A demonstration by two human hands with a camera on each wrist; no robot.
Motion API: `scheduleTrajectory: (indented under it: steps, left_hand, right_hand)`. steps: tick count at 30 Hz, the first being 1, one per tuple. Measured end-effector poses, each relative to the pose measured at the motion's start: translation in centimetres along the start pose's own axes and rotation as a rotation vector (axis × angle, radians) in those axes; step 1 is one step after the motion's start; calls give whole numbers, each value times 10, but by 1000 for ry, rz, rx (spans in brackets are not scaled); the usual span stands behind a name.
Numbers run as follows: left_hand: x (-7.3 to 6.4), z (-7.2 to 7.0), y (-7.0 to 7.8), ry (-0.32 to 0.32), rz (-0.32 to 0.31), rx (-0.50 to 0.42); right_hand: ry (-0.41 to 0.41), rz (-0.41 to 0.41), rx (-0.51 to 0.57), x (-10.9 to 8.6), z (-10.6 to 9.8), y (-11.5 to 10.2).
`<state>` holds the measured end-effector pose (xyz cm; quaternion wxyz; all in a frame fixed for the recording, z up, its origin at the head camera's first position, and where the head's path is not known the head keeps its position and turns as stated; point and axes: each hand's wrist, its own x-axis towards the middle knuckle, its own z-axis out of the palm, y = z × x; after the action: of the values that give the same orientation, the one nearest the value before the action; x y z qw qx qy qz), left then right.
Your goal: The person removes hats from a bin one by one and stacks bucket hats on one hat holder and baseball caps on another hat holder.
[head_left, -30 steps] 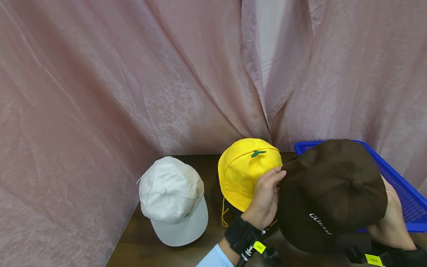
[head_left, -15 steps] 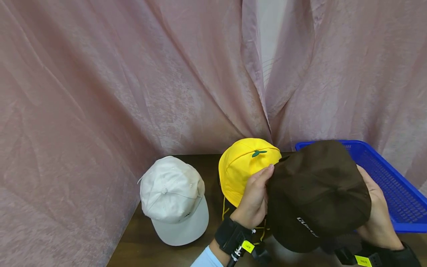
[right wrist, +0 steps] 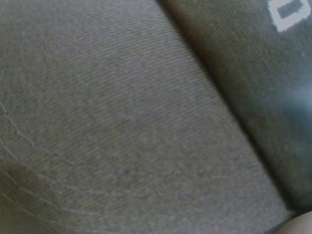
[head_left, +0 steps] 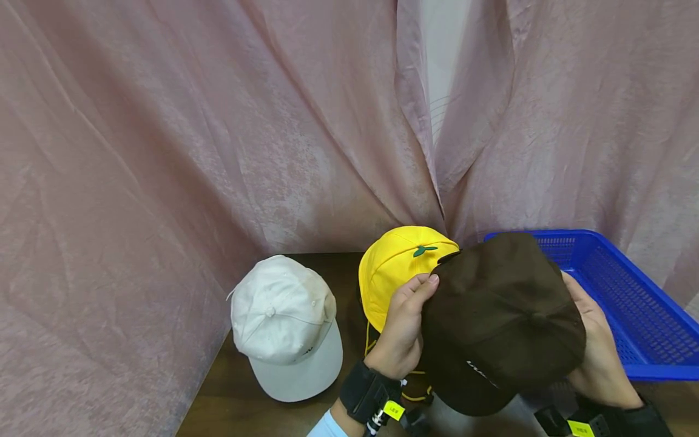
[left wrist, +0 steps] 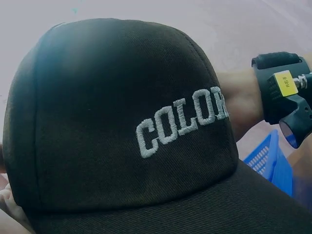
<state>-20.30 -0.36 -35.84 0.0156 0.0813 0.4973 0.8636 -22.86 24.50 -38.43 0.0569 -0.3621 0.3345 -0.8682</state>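
Observation:
A dark brown baseball cap (head_left: pixel 502 309) with white lettering is held up between both hands, its brim toward the person. My left hand (head_left: pixel 401 328) grips its left edge, thumb on top and the other fingers mostly behind the cloth. On the far side of the crown, my right hand (head_left: pixel 597 349) holds the cap, fingertips hidden by it. Embroidered letters reading "COLOR" (left wrist: pixel 180 119) show on the front panel in the left wrist view. Cloth of the brim (right wrist: pixel 122 122) fills most of the right wrist view. Behind the left hand sits a yellow bucket hat (head_left: pixel 388 273) with a green sprout, partly covered.
To the left, a white cap (head_left: pixel 281 321) lies on the dark wooden table (head_left: pixel 224 391). A blue plastic basket (head_left: pixel 663 372) stands at the right, partly behind the brown cap. Pink curtains (head_left: pixel 273 121) hang along the back and left side.
Both hands have moved left together with the brown cap, which now covers more of the yellow hat and less of the basket. The white cap has stayed in place.

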Motion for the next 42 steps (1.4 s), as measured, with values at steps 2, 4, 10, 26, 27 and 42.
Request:
scheduleTrajectory:
  steps: [2,4,10,26,27,42]
  left_hand:
    - [-2,-2,2,13,7,11]
    - [-4,-3,3,21,10,17]
    - [-8,-7,7,46,17,15]
    - [-19,-29,22,38,40,-24]
    - [-20,-30,22,41,45,-26]
    - [-32,-47,37,70,94,-9]
  right_hand:
    - [-13,12,24,1,2,2]
    - [-12,14,35,2,3,3]
    - [-4,29,21,2,7,5]
    - [-24,77,-15,16,25,21]
    - [-26,79,-18,16,26,22]
    - [19,116,-150,25,40,41]
